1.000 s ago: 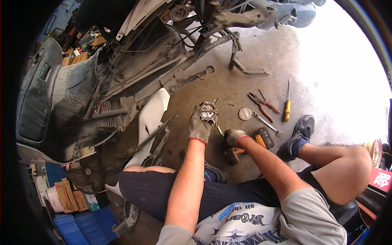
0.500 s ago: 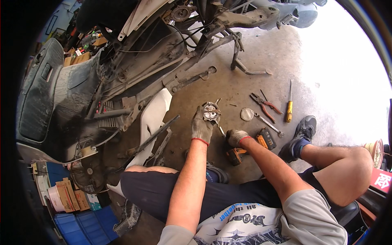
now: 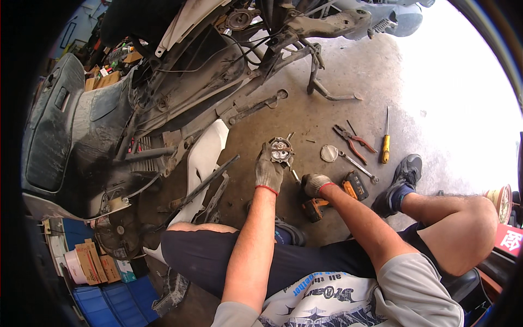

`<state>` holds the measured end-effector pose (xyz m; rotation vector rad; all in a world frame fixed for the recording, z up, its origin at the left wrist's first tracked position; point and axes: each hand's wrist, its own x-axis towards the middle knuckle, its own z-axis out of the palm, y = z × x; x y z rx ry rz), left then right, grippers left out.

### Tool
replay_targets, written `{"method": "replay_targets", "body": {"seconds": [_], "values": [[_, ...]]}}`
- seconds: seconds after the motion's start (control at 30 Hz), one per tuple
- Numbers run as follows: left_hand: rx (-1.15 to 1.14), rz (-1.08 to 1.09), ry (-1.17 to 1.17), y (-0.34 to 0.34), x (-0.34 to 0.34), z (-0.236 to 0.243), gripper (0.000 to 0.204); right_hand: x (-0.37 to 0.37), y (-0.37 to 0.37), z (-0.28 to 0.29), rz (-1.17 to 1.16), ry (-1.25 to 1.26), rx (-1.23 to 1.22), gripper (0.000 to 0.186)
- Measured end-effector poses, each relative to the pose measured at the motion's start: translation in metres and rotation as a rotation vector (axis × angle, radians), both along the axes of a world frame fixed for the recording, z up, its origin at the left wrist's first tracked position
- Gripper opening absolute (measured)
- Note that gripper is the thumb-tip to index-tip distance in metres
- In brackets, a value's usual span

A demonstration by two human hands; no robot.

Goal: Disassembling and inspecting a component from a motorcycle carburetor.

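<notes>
- Round metal housing [image 3: 281, 150], mid-frame, open side showing.
- Left hand [image 3: 269, 173], gloved, clamped on it.
- Right hand [image 3: 317, 185] to its lower right, gloved, fingers curled; cannot tell on what.
- Floor [image 3: 310, 117], right of centre: pale disc [image 3: 329, 153], wrench [image 3: 359, 167], pliers [image 3: 357, 143], yellow-handled screwdriver [image 3: 385, 149].
- Orange-black drill [image 3: 314, 210] below right hand.

Brown cardboard boxes [image 3: 89, 262] stand between a dark fan [image 3: 117, 237] and blue panels [image 3: 117, 300].
</notes>
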<state>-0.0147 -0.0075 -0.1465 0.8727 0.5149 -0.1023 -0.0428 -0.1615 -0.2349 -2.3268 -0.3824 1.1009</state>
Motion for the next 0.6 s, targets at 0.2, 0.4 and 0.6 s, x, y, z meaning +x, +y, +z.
{"method": "replay_targets", "body": {"seconds": [0.2, 0.4, 0.6], "values": [[-0.003, -0.01, -0.008, 0.0037, -0.0002, -0.0055, 0.04, -0.0008, 0.0013, 0.004, 0.005, 0.0, 0.004, 0.032], [0.014, -0.016, 0.008, 0.0031, 0.0009, -0.0064, 0.041, 0.0004, 0.0, 0.005, 0.006, 0.016, 0.009, 0.032], [0.027, -0.021, 0.009, 0.0007, 0.0009, -0.0045, 0.041, 0.0004, -0.0003, 0.0015, 0.006, 0.002, 0.007, 0.032]]}}
